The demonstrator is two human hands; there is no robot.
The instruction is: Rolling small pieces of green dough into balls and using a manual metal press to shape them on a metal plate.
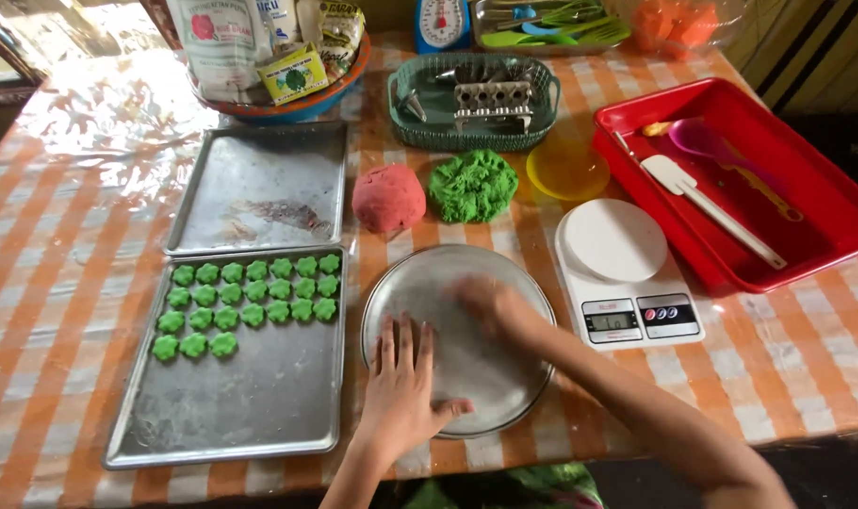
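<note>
A round silver metal plate [504, 377] sits on the orange checked tablecloth [61, 283]. The left hand [400, 382] presses flat, fingers spread, on its near-left edge. The blurred right hand [493, 306] rests open on the plate's middle, holding nothing.

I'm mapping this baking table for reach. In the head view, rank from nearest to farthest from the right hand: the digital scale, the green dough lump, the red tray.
Measured from the right hand, on the round metal plate:
1. Digital scale, just to its right.
2. Green dough lump, straight beyond it.
3. Red tray, far right.
</note>
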